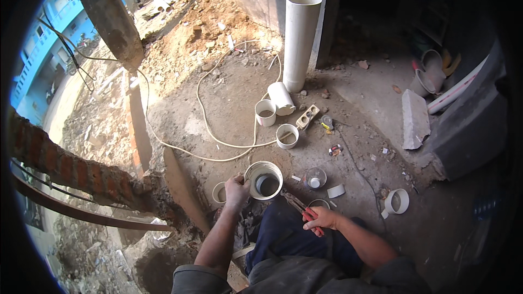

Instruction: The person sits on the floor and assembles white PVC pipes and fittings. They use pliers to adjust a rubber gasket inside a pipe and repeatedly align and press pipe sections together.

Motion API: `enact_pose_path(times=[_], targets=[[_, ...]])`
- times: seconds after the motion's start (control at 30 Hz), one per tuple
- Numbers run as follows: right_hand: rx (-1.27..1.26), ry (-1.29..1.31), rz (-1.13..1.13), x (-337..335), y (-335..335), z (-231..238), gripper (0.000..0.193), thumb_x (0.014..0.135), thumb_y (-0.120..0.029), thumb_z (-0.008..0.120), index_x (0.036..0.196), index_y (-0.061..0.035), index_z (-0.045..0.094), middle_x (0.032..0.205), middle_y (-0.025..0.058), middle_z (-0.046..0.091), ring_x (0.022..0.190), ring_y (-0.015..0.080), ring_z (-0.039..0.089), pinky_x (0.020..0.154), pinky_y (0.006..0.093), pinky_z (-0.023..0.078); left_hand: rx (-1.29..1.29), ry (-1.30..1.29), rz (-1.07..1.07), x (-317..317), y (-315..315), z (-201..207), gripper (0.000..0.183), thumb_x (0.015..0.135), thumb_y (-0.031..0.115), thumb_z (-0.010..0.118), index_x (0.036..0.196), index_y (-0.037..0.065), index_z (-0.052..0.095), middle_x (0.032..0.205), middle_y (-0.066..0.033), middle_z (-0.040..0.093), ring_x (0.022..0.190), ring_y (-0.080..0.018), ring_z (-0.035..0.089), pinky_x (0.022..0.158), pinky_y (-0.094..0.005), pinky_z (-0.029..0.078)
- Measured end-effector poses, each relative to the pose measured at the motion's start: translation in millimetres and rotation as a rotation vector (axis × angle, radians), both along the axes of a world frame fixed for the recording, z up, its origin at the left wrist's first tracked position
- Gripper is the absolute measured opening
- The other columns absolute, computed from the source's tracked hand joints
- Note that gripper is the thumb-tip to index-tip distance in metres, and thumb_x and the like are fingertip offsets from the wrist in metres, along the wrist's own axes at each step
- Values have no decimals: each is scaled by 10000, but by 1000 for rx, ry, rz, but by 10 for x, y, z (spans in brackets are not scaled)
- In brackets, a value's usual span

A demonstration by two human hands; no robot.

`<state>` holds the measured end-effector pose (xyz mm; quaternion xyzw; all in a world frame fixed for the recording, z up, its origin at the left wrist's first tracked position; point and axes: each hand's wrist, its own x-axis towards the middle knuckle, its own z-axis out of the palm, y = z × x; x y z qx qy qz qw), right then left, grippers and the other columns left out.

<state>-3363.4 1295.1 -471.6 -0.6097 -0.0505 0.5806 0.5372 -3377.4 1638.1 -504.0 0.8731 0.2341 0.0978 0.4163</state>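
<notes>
In front of my lap, a white round pipe fitting [263,168] with a ridged inside and a grey inner opening faces upward. My left hand [237,191] is closed on the left edge of its rim. Red-handled pliers [297,203] are gripped in my right hand [323,219], their jaws pointing up and left at the fitting's lower right edge. I cannot tell whether the jaws touch it. Beside my left hand lies a cut pipe ring [219,192]. A clear round container [315,178] sits right of the fitting, near a curved white pipe scrap [336,191].
A tall white pipe [301,43] stands upright ahead, with short pipe pieces [281,98] by its base. A pale cable [202,110] loops over the floor near a power strip [307,117]. Broken brickwork [81,177] borders the left; a concrete slab [414,120] leans at right.
</notes>
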Motion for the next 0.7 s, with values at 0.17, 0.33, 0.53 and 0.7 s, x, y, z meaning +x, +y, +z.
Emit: enact_pose_path(times=[0.17,0.33,0.53,0.7], targets=[[-200,-1053,-149,-83,-100,11,376,745,-121,750,1077,-48,587,917,130,646,867,313,664,736,433,524,-321,59,-42,-16,41,107,298,807,241,754,903,-40,728,712,-15,678,609,-50,554,568,-266,467],[-380,-1482,-94,-104,-161,-2,518,787,-222,711,1269,-86,581,1015,129,609,903,344,613,808,467,476,-577,136,-5,-54,34,148,349,811,273,784,957,-39,732,731,-6,658,599,-69,547,570,-247,462],[-399,-1482,6,-110,-154,-21,512,804,-254,707,1269,-82,576,989,146,603,887,342,630,761,465,508,-854,172,146,-112,65,46,418,801,285,806,1047,-38,706,760,-5,627,621,-76,527,612,-212,448],[-373,-1433,2,-141,-148,-9,498,822,-260,702,1265,-73,573,986,159,606,875,359,647,726,467,542,-1006,193,146,-138,101,-22,459,808,280,806,1104,-44,669,830,-2,607,729,-96,551,680,-240,472]])
